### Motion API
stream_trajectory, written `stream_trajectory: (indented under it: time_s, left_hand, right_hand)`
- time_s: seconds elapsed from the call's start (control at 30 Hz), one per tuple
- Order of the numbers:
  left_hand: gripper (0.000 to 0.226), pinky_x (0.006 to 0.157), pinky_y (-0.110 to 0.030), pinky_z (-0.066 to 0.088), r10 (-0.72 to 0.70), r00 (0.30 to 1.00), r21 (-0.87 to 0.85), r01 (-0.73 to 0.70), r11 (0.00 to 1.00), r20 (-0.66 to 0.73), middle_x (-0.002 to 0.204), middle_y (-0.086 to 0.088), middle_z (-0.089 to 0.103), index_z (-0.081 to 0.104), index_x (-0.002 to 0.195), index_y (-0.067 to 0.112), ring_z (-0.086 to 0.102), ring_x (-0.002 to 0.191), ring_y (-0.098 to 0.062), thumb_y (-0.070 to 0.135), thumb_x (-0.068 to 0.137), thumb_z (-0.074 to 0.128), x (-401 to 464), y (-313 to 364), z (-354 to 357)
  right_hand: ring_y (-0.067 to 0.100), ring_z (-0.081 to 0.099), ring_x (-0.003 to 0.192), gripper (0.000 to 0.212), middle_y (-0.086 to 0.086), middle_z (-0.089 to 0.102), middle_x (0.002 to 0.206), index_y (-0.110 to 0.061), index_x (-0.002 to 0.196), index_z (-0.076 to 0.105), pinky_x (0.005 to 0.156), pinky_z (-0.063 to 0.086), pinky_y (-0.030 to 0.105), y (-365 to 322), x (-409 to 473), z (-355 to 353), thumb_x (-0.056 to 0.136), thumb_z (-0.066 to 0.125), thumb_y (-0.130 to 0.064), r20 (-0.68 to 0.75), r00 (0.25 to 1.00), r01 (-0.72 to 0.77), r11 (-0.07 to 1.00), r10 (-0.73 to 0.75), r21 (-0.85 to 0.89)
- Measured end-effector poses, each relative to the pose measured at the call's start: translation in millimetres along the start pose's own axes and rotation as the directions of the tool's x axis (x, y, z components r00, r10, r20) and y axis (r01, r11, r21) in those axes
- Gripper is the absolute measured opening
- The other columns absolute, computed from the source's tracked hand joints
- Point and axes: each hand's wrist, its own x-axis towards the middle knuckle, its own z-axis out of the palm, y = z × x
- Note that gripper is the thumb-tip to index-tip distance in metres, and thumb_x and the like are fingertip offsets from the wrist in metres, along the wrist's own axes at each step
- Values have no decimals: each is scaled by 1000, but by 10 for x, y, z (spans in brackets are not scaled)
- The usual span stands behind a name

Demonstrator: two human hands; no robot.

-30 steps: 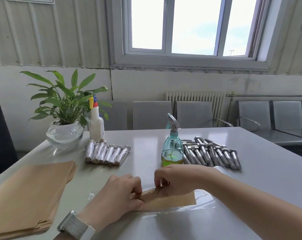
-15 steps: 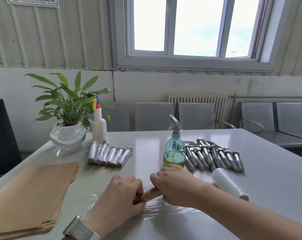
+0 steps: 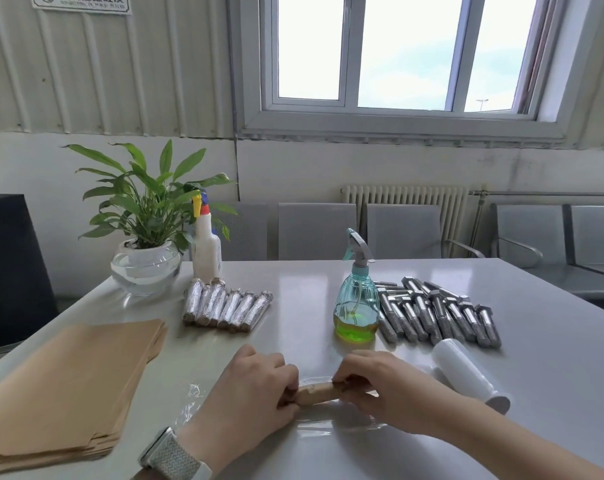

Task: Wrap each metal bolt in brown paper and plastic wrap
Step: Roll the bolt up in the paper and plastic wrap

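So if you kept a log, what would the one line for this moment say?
step: rolling paper-wrapped bolt on plastic wrap | left hand: gripping one end | right hand: gripping other end | bare bolts: waiting

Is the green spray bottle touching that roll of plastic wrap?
Apart. The head view shows bare table between the spray bottle and the plastic wrap roll.

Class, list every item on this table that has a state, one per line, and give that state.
Paper-rolled bolt: gripped at both ends, lying on plastic wrap.
Left hand: closed on it.
Right hand: closed on it.
Bare bolts: unwrapped.
Wrapped bolts: finished.
Green spray bottle: upright, partly full.
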Motion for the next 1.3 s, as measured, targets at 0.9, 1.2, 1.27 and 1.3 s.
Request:
stream_trajectory:
  time_s: [0.9,1.2,1.27,1.3]
  left_hand:
    - [45,72,-10,47,-305,875,-444,459,770,376,82,25,66,67,111,43,62,77,4,41,68,79,-114,-236,-166]
    - [19,67,-17,51,-291,852,-550,507,664,435,81,9,74,70,89,25,66,70,0,15,74,76,-126,-319,-189]
    - [14,68,-18,50,-316,861,-493,491,718,398,79,11,72,68,85,28,64,71,1,21,75,75,-137,-291,-159]
    - [11,68,-16,48,-322,868,-440,475,762,379,80,12,70,66,84,29,62,73,2,26,77,74,-144,-285,-147]
  right_hand:
    - [-6,56,85,6,-23,55,86,-21,89,74,73,38,6,168,-122,233,83,74,-19,-176,983,-9,969,55,249]
    - [-4,59,86,11,-29,58,85,-27,87,73,75,42,8,172,-128,239,81,75,-18,-154,984,-47,959,93,279]
    - [-4,60,87,11,-29,58,86,-27,87,73,75,41,7,173,-129,244,80,75,-19,-154,983,-52,957,99,286]
    - [-4,60,86,10,-28,58,86,-27,87,73,75,41,7,171,-129,246,81,75,-19,-153,983,-55,957,102,284]
